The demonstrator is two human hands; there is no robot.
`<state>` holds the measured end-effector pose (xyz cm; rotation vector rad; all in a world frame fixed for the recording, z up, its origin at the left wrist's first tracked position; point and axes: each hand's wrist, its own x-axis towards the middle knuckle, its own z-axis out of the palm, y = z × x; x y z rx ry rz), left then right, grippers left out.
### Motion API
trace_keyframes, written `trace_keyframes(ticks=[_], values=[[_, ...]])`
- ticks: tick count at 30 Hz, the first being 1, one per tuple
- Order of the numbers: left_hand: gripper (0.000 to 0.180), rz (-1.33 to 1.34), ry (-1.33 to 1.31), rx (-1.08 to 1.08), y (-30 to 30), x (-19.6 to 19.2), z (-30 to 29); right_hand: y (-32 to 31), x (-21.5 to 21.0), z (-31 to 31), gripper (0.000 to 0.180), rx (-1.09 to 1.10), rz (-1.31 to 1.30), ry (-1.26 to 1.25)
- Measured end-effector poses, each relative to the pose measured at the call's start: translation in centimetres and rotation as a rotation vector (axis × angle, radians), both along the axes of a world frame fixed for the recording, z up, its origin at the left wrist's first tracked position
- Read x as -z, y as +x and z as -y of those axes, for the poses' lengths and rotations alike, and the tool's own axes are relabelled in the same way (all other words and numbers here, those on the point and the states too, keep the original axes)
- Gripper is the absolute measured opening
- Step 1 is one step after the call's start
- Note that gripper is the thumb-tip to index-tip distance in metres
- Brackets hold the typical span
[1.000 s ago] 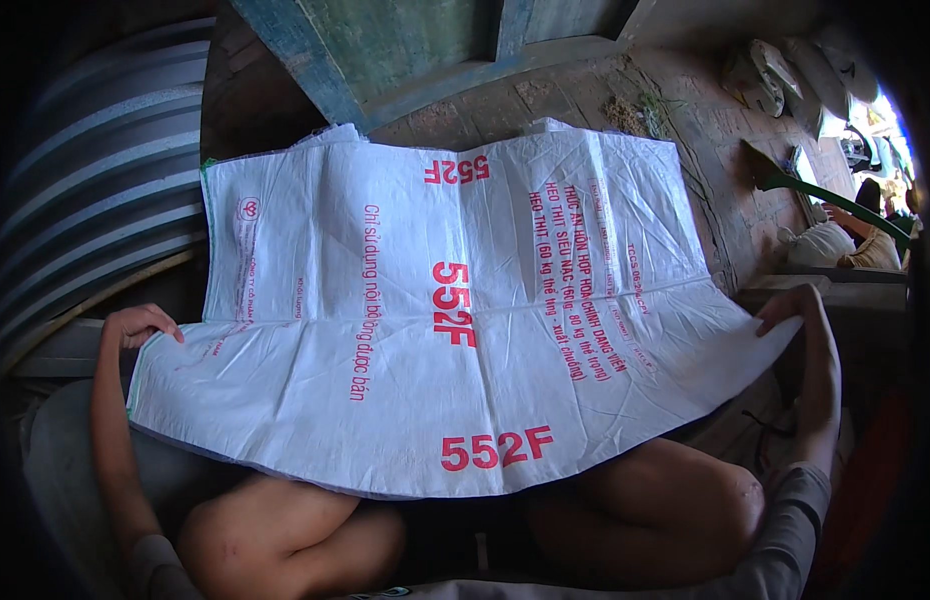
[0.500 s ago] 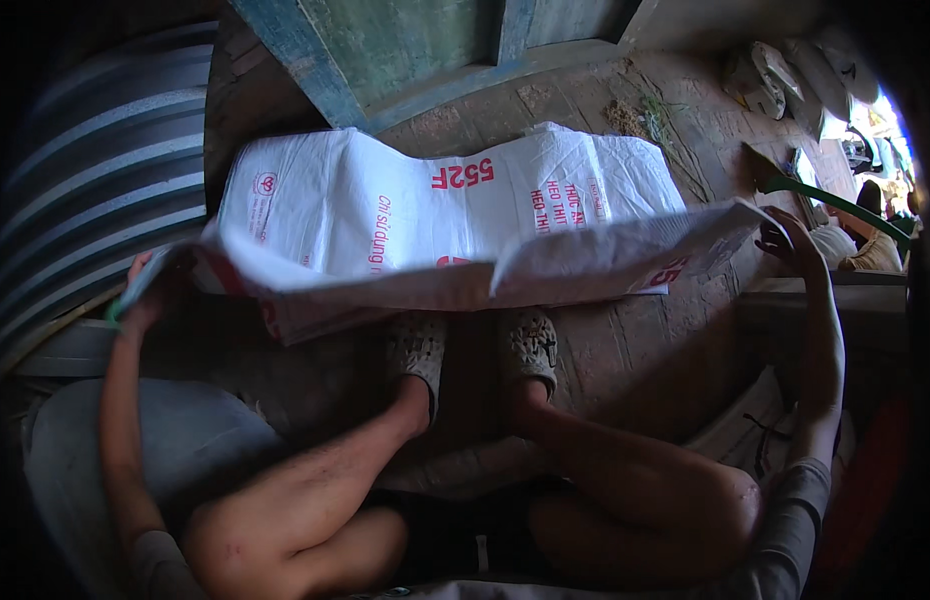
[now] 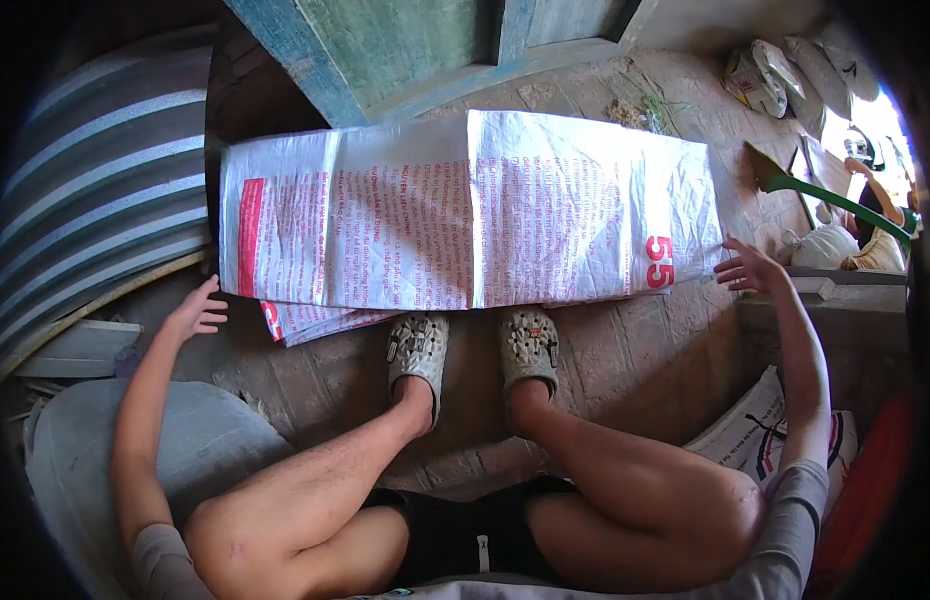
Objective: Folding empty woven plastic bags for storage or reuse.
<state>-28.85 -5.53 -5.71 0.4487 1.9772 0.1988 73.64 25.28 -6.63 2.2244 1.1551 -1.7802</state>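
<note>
Both hands off now: my left hand (image 3: pixel 197 312) and right hand (image 3: pixel 747 268) sit open-fingered at the ends of the sack (image 3: pixel 465 215), which I held up a second ago and now lies folded flat on the floor (image 3: pixel 625 350) past my shoes (image 3: pixel 475 350).

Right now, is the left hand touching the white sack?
Apart. The head view shows bare brick floor between the open left hand and the white sack.

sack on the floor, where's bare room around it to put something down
Bare brick floor lies between the white sack and the right hand, beside the shoes. Bare floor also near the left hand. The far right corner is crowded with bags.
</note>
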Motion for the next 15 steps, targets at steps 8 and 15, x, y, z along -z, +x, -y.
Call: trace_keyframes(ticks=[8, 15], values=[[0.095, -0.079, 0.138, -0.105, 1.3, 2.6, 0.0, -4.3, 4.8, 1.5, 0.082, 0.05, -0.057, -0.089], [0.091, -0.208, 0.277, -0.206, 1.4, 4.9, -1.2, -3.8, 4.7, 0.6, 0.075, 0.242, 0.019, 0.17]])
